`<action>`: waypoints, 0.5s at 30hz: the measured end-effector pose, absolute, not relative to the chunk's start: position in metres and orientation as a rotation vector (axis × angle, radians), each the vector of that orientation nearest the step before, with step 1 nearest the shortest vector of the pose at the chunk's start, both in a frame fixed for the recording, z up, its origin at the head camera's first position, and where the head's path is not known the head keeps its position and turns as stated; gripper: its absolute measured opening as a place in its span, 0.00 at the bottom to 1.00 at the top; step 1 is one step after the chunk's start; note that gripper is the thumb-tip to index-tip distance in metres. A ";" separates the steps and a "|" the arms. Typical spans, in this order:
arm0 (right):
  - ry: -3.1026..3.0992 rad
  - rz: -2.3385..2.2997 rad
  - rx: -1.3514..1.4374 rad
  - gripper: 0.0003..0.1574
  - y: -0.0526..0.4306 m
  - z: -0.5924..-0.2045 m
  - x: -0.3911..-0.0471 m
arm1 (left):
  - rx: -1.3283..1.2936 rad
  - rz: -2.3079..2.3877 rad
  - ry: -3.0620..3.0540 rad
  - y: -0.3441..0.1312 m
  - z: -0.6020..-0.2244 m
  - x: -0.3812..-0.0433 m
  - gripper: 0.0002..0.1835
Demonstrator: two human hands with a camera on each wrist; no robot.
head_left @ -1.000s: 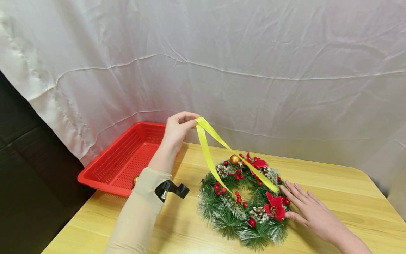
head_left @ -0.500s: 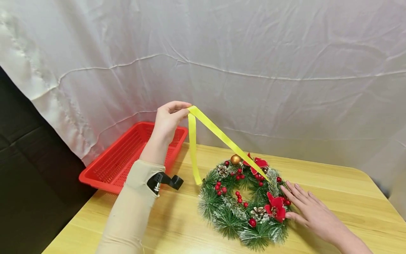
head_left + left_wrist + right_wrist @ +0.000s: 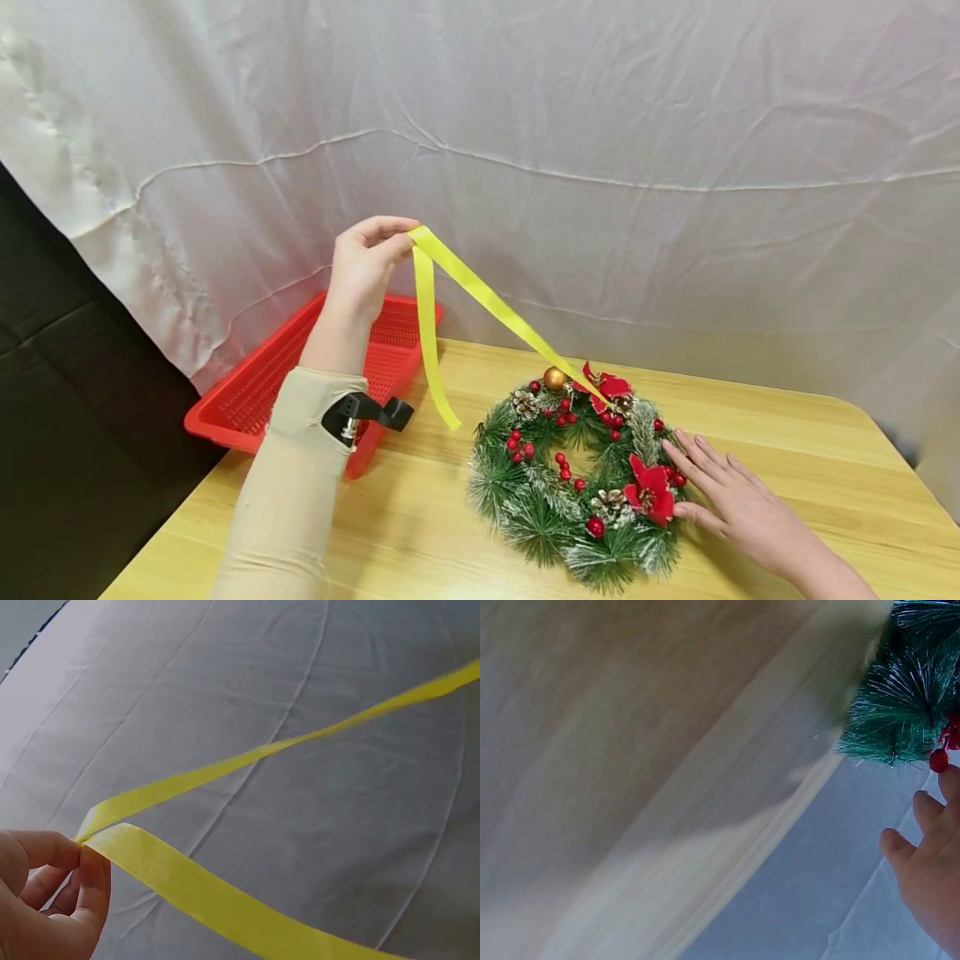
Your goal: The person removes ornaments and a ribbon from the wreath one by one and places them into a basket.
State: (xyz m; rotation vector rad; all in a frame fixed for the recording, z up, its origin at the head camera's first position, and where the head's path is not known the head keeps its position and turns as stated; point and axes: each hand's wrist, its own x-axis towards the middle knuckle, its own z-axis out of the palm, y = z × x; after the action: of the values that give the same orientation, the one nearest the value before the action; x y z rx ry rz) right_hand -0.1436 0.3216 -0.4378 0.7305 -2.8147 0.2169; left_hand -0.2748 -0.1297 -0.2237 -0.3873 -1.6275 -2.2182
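Observation:
Held up above the red basket's right part, my left hand (image 3: 363,258) pinches a yellow ribbon (image 3: 487,296) between thumb and fingers. From the pinch, one length slants down right to the wreath's far side, and a shorter tail hangs loose. In the left wrist view both lengths of the ribbon (image 3: 202,889) spread from the fingertips. The green wreath (image 3: 540,529) lies on the table with red berries, pine cones, red flowers (image 3: 651,490) and a gold ball (image 3: 555,378). My right hand (image 3: 750,504) rests with fingers spread at the wreath's right edge, by the lower red flower.
A red perforated basket (image 3: 247,396) stands at the table's left, partly hidden behind my left forearm. The wooden table (image 3: 840,450) ends at a rounded far right corner. A pale curtain (image 3: 600,167) hangs behind, with dark cloth (image 3: 75,375) at left.
My left hand has moved up and left, drawing the ribbon with it. The ribbon's loose tail has swung off the wreath, and its other length has slid toward the wreath's far side. My right hand stays.

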 end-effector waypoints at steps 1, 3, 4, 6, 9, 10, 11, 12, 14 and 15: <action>-2.813 0.217 0.729 0.47 0.322 -0.438 -0.144 | -0.393 -2.237 -1.601 -0.133 -0.222 -0.275 0.10; -2.811 0.216 0.729 0.46 0.322 -0.438 -0.143 | -0.401 -2.271 -1.548 -0.140 -0.218 -0.275 0.11; -2.809 0.215 0.729 0.46 0.321 -0.438 -0.143 | -0.403 -2.280 -1.524 -0.144 -0.216 -0.275 0.12; -2.807 0.215 0.730 0.47 0.321 -0.439 -0.144 | -0.408 -2.309 -1.469 -0.153 -0.214 -0.275 0.13; -2.806 0.216 0.731 0.47 0.321 -0.439 -0.144 | -0.403 -2.350 -1.390 -0.168 -0.211 -0.274 0.13; -2.807 0.217 0.731 0.47 0.321 -0.439 -0.144 | -0.391 -2.357 -1.370 -0.172 -0.210 -0.274 0.14; -2.807 0.218 0.732 0.47 0.321 -0.439 -0.144 | -0.376 -2.367 -1.350 -0.177 -0.209 -0.274 0.13; -2.807 0.217 0.734 0.47 0.321 -0.439 -0.144 | -0.361 -2.370 -1.334 -0.182 -0.208 -0.273 0.13; -2.806 0.216 0.735 0.47 0.321 -0.439 -0.144 | -0.320 -2.369 -1.309 -0.192 -0.206 -0.273 0.13; -2.805 0.214 0.736 0.47 0.321 -0.439 -0.144 | -0.302 -2.369 -1.297 -0.196 -0.205 -0.272 0.12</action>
State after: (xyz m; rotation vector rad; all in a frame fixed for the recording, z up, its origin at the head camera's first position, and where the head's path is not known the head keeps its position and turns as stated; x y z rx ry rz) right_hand -0.1441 0.3208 -0.4385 0.7357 -2.8054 0.2142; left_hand -0.2721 -0.1964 -0.2045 -0.3020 -1.2970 -2.3694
